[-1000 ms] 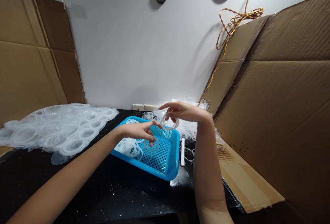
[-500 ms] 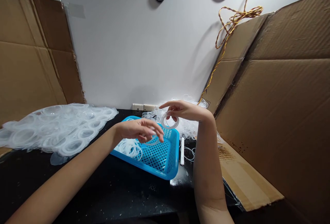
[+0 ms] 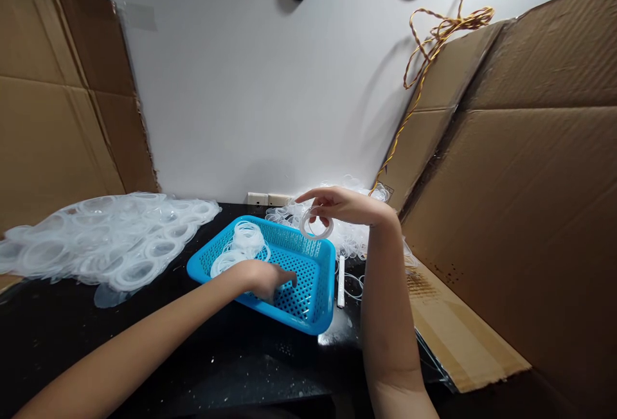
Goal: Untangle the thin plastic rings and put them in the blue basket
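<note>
My right hand (image 3: 340,205) hangs over the back right of the blue basket (image 3: 324,322), thumb and fingers pinched on a translucent ring (image 3: 315,236), possibly several together. Its index finger points out to the left. Down inside the basket, my left hand (image 3: 265,279) is palm-down and smeared by motion, so whatever its fingers hold cannot be made out. Just behind it, loose white rings (image 3: 245,242) lie heaped in the basket's left part. The perforated basket floor shows on the right.
Bagged rings (image 3: 139,239) spread over the black table (image 3: 193,367) at left. Another ring pile (image 3: 351,239) sits behind my right hand. A white stick (image 3: 341,281) lies right of the basket. Cardboard walls (image 3: 530,149) stand on both sides; a yellow twisted cord (image 3: 398,139) hangs at right.
My left hand has moved down and slightly left into the basket, uncovering the ring heap behind it. The ring near its fingers no longer shows. My right hand has barely moved and keeps its pinch.
</note>
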`<state>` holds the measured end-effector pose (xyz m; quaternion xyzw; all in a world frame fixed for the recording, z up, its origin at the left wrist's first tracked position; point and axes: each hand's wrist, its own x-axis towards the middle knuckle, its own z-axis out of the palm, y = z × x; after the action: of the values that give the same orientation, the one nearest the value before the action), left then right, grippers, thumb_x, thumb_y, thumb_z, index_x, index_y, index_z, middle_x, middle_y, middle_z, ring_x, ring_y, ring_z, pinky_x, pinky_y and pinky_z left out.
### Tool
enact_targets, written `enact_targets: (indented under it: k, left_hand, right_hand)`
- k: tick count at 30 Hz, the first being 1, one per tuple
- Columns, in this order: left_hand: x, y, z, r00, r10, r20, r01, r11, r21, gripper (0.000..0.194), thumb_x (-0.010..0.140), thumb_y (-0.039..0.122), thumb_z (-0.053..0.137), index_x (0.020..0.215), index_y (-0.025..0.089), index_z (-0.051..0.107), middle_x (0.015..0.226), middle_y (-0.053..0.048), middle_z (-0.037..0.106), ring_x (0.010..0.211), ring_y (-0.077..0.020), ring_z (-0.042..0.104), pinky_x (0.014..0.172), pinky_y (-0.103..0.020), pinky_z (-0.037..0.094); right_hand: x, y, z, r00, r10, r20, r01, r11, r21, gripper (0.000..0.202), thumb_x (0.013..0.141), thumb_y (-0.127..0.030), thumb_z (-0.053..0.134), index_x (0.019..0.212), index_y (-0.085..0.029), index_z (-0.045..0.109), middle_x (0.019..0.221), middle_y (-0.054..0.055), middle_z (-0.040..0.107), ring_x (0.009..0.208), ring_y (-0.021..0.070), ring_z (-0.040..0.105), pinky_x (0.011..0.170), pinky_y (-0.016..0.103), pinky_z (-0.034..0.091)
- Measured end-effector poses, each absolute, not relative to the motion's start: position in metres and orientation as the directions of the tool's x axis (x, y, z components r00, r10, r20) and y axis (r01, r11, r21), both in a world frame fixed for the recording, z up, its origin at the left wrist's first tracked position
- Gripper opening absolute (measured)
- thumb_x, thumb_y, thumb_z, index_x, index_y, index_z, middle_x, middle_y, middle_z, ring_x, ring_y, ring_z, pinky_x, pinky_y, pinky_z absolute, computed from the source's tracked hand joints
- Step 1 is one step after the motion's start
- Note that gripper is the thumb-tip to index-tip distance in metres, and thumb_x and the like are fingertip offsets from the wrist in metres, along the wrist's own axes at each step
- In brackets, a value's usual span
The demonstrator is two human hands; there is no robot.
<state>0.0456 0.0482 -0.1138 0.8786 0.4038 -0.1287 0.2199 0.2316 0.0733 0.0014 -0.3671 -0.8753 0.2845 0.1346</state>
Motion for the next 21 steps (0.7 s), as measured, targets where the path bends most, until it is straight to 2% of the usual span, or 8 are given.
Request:
enact_targets:
  k: [5,10,17,21]
  left_hand:
    - [0.046,0.048,-0.114,0.660,0.644,-0.387,0.748,-0.607,0.267,0.065,0.055,0.017,0.058,0.120,0.025,0.055,0.087,-0.009,0.065,0.057,-0.0202,0.054,0.042,-0.023,0.030]
    - [0.045,0.050,-0.115,0.689,0.624,-0.368,0.724,-0.616,0.312,0.060,0.054,0.018,0.060,0.114,0.025,0.057,0.076,-0.005,0.061,0.050,-0.0164,0.047,0.041,-0.022,0.028]
    - [0.036,0.056,-0.103,0.733,0.588,-0.343,0.675,-0.565,0.474,0.055,0.057,0.016,0.056,0.111,0.024,0.052,0.059,0.004,0.050,0.048,-0.0125,0.041,0.042,-0.021,0.029]
    - [0.030,0.062,-0.094,0.770,0.554,-0.317,0.613,-0.501,0.611,0.050,0.061,0.014,0.054,0.110,0.024,0.050,0.067,0.004,0.055,0.056,-0.0125,0.047,0.050,-0.022,0.034]
  right_hand:
    - [0.231,0.073,0.001,-0.686,0.727,0.022,0.579,0.564,-0.588,0.036,0.085,-0.017,0.049,0.120,-0.015,0.055,0.074,0.003,0.062,0.058,0.0092,0.051,0.056,0.022,0.043]
    - [0.231,0.075,-0.001,-0.700,0.715,0.003,0.566,0.557,-0.608,0.037,0.086,-0.017,0.048,0.122,-0.015,0.053,0.077,0.004,0.064,0.057,0.0090,0.052,0.057,0.023,0.044]
    - [0.231,0.077,-0.001,-0.696,0.718,0.009,0.568,0.558,-0.605,0.036,0.086,-0.018,0.048,0.121,-0.015,0.053,0.078,0.004,0.064,0.058,0.0093,0.052,0.058,0.023,0.045]
    - [0.231,0.077,-0.002,-0.700,0.714,0.005,0.566,0.558,-0.607,0.037,0.086,-0.017,0.048,0.122,-0.014,0.052,0.078,0.004,0.064,0.057,0.0092,0.051,0.056,0.023,0.044]
